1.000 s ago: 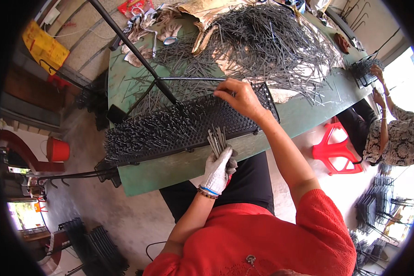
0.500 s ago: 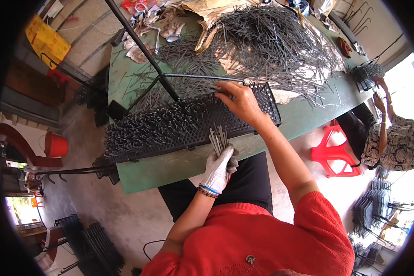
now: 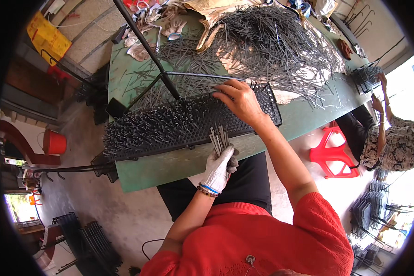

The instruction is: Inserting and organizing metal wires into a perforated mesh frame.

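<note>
Head view, clock face on picture centre: left hand (image 3: 218, 168), in a white glove, is sitting just below centre, fingers closing snugly round a bundle of thin grey metal strips (image 3: 220, 137), tips sticking up toward 12 o'clock. Right hand (image 3: 241, 100), bare, is hovering at 1 o'clock over a black perforated plate (image 3: 234, 122), thumb and index bending close together; cannot tell if they're pinching a strip. Plate is lying along the near edge of the green table (image 3: 142, 177), spanning 9 to 1 o'clock; upright strips (image 3: 156, 126) are crowding its left stretch, open holes are showing at its right. Black pole (image 3: 147, 48) is rising from the plate toward 11. Big loose strip pile (image 3: 267, 37) is spreading at 1, cloth gloves (image 3: 172, 25) are lying near 12. Just changed: not much; view is shifting a touch, both hands are keeping nearly the same spots as half a second ago, bundle is looking much the same, so filling of the plate is showing no clear gain. Red bucket (image 3: 54, 142) is standing at 9, red stool (image 3: 331, 154) at 3; beyond it a co-worker (image 3: 393, 142) is handling a similar black piece (image 3: 367, 78).
</note>
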### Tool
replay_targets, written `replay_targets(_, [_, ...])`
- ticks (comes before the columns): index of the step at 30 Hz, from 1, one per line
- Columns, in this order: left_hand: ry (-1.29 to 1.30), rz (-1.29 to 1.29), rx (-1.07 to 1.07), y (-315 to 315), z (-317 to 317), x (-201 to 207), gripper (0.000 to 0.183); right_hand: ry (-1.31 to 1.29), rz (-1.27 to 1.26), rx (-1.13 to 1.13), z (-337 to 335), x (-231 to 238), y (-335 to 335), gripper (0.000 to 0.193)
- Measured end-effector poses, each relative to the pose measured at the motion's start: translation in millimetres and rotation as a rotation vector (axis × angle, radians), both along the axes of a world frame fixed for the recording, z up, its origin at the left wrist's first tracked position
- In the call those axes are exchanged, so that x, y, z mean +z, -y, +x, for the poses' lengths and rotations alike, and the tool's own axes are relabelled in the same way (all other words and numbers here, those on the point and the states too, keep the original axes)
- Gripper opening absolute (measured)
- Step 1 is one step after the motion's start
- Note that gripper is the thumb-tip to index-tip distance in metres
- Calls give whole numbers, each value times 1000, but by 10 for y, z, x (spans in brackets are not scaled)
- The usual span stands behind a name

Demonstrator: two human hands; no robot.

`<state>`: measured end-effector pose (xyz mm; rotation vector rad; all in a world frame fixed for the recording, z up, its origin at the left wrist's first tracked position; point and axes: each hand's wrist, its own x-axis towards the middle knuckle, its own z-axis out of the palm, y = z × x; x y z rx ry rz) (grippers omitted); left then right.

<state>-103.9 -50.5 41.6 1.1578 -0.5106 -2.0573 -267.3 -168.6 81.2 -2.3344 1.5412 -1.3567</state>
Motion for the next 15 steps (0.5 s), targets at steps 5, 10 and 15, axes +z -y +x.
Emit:
replay_targets(5, [-2, -8, -5, 2, -4, 2, 12, 59, 25, -50, 0, -57, -15, 16])
replay_targets(10, [0, -11, -5, 2, -11, 10, 12, 18, 61, -64, -17, -85, 7, 11])
replay_targets(15, [-21, -11, -12, -2, 9, 3, 14, 72, -10, -100, 23, -78, -3, 9])
